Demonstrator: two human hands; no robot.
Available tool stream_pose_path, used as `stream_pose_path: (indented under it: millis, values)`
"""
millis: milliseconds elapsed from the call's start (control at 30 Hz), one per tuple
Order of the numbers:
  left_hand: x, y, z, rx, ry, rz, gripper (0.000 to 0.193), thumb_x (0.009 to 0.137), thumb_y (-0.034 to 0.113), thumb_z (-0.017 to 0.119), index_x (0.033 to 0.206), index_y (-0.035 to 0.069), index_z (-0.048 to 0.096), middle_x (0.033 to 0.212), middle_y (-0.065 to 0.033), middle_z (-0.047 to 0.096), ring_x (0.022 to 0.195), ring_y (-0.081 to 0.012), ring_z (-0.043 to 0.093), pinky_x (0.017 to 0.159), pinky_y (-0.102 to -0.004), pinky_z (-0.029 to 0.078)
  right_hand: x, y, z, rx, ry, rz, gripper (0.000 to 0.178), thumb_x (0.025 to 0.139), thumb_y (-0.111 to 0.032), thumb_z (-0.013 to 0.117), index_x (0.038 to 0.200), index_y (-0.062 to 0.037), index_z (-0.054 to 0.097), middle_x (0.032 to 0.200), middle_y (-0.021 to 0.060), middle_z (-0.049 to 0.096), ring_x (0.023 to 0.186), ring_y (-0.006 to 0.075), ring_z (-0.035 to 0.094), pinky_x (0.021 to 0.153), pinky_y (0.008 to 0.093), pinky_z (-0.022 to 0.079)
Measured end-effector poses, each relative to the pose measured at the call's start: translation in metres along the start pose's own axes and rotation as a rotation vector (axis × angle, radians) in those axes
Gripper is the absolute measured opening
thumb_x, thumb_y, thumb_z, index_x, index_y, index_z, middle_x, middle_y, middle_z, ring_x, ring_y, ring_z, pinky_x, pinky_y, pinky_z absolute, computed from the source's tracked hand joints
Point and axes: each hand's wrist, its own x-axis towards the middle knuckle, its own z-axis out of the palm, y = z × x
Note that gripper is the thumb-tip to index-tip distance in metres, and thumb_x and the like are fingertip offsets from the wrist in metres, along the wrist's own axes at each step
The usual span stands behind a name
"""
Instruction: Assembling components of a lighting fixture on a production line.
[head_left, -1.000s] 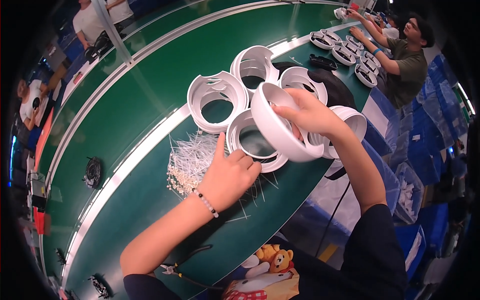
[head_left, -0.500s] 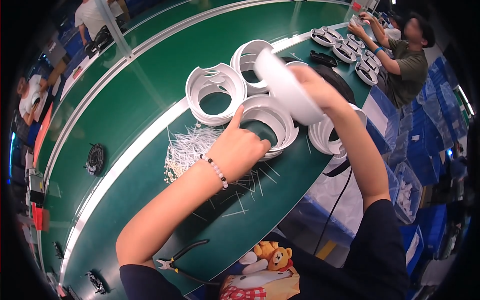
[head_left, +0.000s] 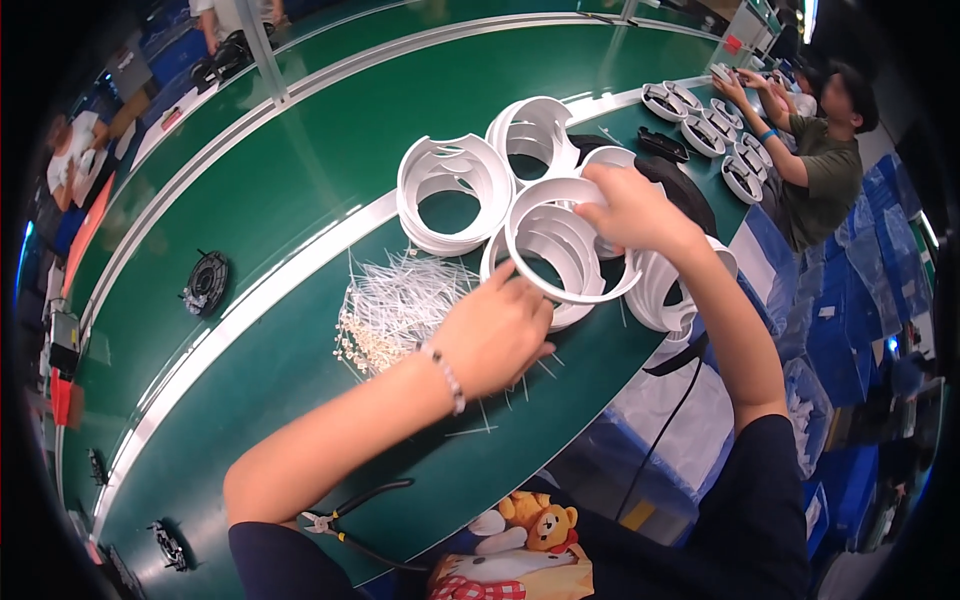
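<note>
My right hand (head_left: 635, 212) grips the far right side of a white plastic ring (head_left: 548, 191), thumb inside its rim. The ring is tilted above a stack of similar white rings (head_left: 492, 262), partly covering it. My left hand (head_left: 492, 335) is at the near left of that stack, fingers loosely bent and thumb apart, an index fingertip by the ring's edge. Whether it touches is unclear; nothing shows in this hand. Beside it lies a pile of thin white strips (head_left: 400, 300) with small beige ends.
More white ring stacks stand left (head_left: 418, 215), behind (head_left: 545, 115) and right (head_left: 650, 290). Diagonal cutters (head_left: 322, 522) lie near my left elbow. A black round part (head_left: 207, 283) sits across the metal rail. Blue bins (head_left: 670, 460) are at right; a co-worker (head_left: 825, 150) handles parts beyond.
The white ring in my right hand has swung from upright to a flatter tilt over the near stack. My left hand has drawn slightly nearer, its pointing index finger now more bent.
</note>
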Motion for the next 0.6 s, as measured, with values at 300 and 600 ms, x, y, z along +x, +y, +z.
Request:
stream_pose_path:
  millis: [300, 600]
  values:
    - [-0.086, -0.002, -0.068, -0.185, -0.046, -0.190, 0.025, 0.067, 0.016, 0.063, 0.085, 0.001, 0.054, 0.075, -0.0105, 0.055, 0.069, -0.0245, 0.055, 0.062, -0.0342, 0.045, 0.004, -0.001, 0.032, -0.564, 0.244, -0.211, 0.027, 0.074, -0.011, 0.057, 0.096, -0.0012, 0.043, 0.083, 0.0173, 0.053, 0.068, 0.0358, 0.054, 0.057, 0.0435, 0.042]
    - [-0.239, -0.177, -0.052, 0.486, 0.419, -0.834, 0.038, 0.061, 0.014, 0.064, 0.097, 0.005, 0.053, 0.097, -0.0108, 0.055, 0.091, -0.0276, 0.052, 0.074, -0.0408, 0.043, 0.016, -0.021, 0.060, -0.659, 0.331, -0.352, 0.061, 0.067, -0.010, 0.062, 0.120, 0.0021, 0.036, 0.115, 0.0162, 0.043, 0.097, 0.0316, 0.045, 0.080, 0.0376, 0.039]
